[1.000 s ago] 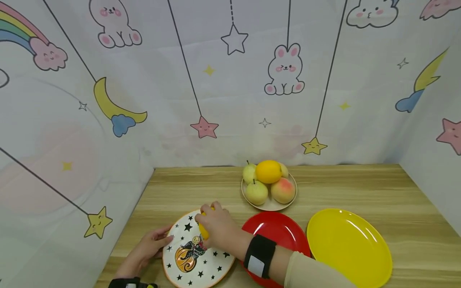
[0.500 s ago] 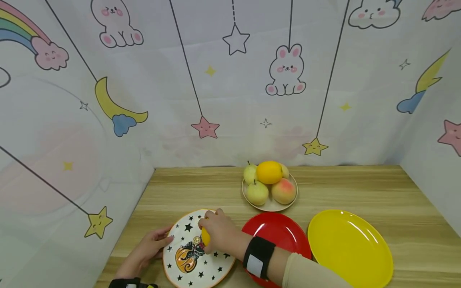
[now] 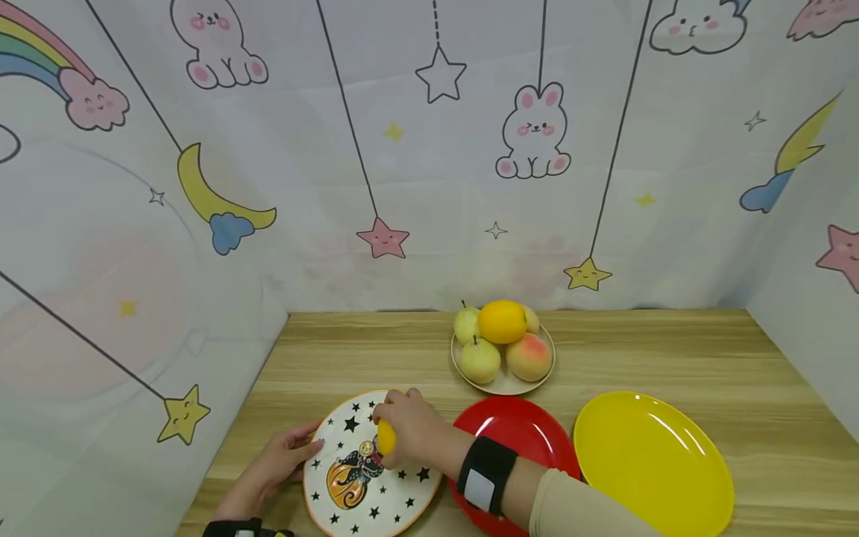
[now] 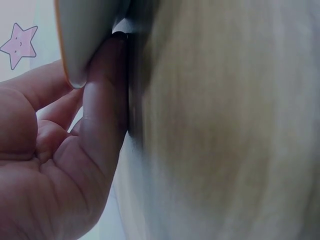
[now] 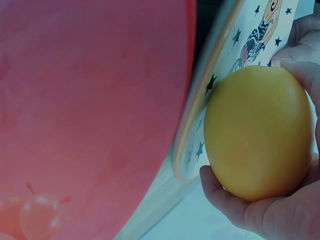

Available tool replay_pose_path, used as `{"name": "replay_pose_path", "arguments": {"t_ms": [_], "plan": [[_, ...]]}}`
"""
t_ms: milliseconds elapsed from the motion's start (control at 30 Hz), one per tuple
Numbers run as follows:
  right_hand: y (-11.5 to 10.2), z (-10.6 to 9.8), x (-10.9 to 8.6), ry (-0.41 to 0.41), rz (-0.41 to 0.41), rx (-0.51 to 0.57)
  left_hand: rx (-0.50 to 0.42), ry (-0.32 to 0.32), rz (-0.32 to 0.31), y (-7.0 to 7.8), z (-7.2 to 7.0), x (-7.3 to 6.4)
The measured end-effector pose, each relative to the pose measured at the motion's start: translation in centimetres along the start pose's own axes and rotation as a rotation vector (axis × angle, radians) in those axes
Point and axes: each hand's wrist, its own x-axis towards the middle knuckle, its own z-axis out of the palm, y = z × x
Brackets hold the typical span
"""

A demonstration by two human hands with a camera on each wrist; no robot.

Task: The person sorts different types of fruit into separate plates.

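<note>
Plainly, the yellow fruit (image 5: 257, 132) sits in the right hand (image 3: 411, 429), whose fingers and thumb curl round its sides over the right part of the patterned plate (image 3: 403, 488); whether its underside touches the glaze I cannot tell. It looks smooth and faintly waxy, so I would expect it to be light, fairly firm and a little slippery, liable to roll if let go on a slant. The best hold is probably across its rounded middle, fingers on one flank and thumb on the other. The plate, glossy and likely ceramic, should be stiff, heavier and easy to chip; its rim gives the surest purchase, and there the left hand (image 3: 282, 456) pinches it, thumb above and fingers beneath, between rim and counter (image 3: 376, 350). That surface is pale wood-grained board, seemingly flat and hard. Just right of the patterned plate lies a red plate (image 3: 523, 429), partly behind the forearm, then a yellow plate (image 3: 651, 462). Behind them, a small dish (image 3: 503, 388) bears pears (image 3: 479, 363), a peach (image 3: 529, 358), a second yellow fruit (image 3: 503, 322) and one pale fruit mostly hidden. White cloth (image 3: 443, 171) printed with stars, rabbits and clouds walls in the space.
</note>
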Motion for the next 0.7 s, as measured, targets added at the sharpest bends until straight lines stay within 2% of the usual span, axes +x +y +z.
{"name": "replay_pose_path", "arguments": {"t_ms": [233, 500, 700], "plan": [[0.33, 0.00, -0.19, -0.002, 0.001, 0.040, -0.004, -0.001, 0.003, 0.14, 0.09, -0.16], [0.70, -0.07, -0.52, -0.001, -0.011, 0.056, -0.037, -0.078, 0.066, -0.31, -0.39, -0.30], [0.79, -0.38, -0.56, -0.016, 0.015, 0.094, -0.035, -0.091, 0.082, -0.27, -0.44, -0.35]]}}
